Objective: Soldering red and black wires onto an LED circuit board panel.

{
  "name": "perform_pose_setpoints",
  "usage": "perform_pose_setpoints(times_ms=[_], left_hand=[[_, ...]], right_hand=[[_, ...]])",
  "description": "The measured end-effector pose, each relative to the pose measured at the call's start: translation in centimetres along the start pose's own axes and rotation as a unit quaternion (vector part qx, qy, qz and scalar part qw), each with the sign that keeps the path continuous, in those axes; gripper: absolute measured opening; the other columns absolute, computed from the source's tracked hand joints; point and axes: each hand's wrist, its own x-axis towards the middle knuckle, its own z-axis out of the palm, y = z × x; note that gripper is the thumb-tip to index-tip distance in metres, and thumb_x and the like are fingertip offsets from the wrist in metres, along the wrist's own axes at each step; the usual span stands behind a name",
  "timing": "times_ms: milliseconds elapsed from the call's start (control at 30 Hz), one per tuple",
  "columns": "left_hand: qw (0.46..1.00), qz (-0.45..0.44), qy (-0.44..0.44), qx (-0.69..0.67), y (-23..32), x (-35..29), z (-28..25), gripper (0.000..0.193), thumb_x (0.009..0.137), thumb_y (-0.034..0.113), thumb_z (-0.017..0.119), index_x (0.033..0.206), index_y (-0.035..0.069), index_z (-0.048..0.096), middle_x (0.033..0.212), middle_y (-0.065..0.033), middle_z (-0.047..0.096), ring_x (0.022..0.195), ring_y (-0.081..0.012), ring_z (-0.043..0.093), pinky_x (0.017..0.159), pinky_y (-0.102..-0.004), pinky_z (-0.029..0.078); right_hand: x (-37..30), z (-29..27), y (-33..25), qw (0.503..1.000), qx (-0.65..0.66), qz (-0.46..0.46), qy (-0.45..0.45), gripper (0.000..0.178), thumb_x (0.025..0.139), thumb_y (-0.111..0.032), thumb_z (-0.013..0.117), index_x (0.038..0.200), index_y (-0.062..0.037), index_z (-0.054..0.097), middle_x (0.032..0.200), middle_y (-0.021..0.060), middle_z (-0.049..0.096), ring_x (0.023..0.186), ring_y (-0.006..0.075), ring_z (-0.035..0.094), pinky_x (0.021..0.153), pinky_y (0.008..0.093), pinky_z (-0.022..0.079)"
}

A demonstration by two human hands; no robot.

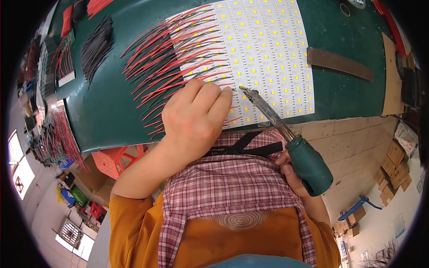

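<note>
A white LED board [277, 58] with rows of yellow chips lies on the green table mat. Red and black wires [152, 67] fan out from its left part, many of them ending on the board. Over the lower wires, my left hand [194, 114] is closed in a pinch on a wire, whose end is mostly hidden by the fingers. My right hand [295, 178] grips a soldering iron [308, 165] by its green handle, partly hidden behind it. The iron's tip is over the board, just right of my left fingertips; whether it touches cannot be told.
A brown flat strip [339, 63] lies against the board's right edge. Loose black wires [97, 49] sit on the mat [111, 116] to the left. Wired boards [58, 129] hang at the left table edge. A red stool [111, 161] stands below the table.
</note>
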Motion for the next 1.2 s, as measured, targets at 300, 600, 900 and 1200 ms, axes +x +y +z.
perform_pose_setpoints(times_ms=[300, 600, 900, 1200], left_hand=[[0.997, 0.019, 0.049, -0.062, 0.3, -1.0, -0.4, 0.026, 0.067, 0.006, 0.070, 0.093, 0.003, 0.070, 0.081, -0.0051, 0.058, 0.076, -0.0225, 0.061, 0.059, -0.0326, 0.050], [0.999, 0.005, 0.009, -0.049, 0.1, -0.8, 0.3, 0.032, 0.066, -0.004, 0.075, 0.097, 0.002, 0.072, 0.080, -0.0059, 0.063, 0.080, -0.0254, 0.065, 0.063, -0.0339, 0.054], [0.999, 0.015, 0.005, -0.033, 0.6, -0.8, 0.3, 0.032, 0.064, -0.003, 0.074, 0.095, 0.002, 0.072, 0.081, -0.0048, 0.064, 0.079, -0.0240, 0.065, 0.062, -0.0323, 0.054], [0.999, 0.006, -0.008, -0.039, 0.0, -0.6, -0.1, 0.029, 0.065, 0.000, 0.071, 0.094, 0.003, 0.072, 0.081, -0.0053, 0.063, 0.078, -0.0240, 0.064, 0.063, -0.0327, 0.054]], right_hand=[[-0.5, -0.5, 0.7, 0.994, -0.106, 0.014, -0.035, 0.026, 0.094, -0.012, 0.067, 0.117, 0.0000, 0.062, 0.097, 0.0097, 0.070, 0.085, 0.0169, 0.065, 0.076, 0.0296, 0.053], [0.8, -0.5, -0.8, 0.991, -0.128, 0.024, 0.006, 0.014, 0.088, -0.008, 0.069, 0.099, 0.0003, 0.069, 0.087, 0.0093, 0.073, 0.079, 0.0200, 0.071, 0.074, 0.0313, 0.057], [0.0, -0.2, 0.6, 0.996, -0.082, -0.017, 0.035, 0.013, 0.088, -0.009, 0.069, 0.098, 0.0001, 0.068, 0.087, 0.0100, 0.071, 0.080, 0.0219, 0.068, 0.074, 0.0334, 0.055], [0.2, 0.2, -0.8, 0.994, -0.065, 0.050, 0.065, 0.019, 0.078, -0.012, 0.072, 0.098, -0.0137, 0.073, 0.087, 0.0008, 0.074, 0.079, 0.0257, 0.070, 0.073, 0.0357, 0.056]])
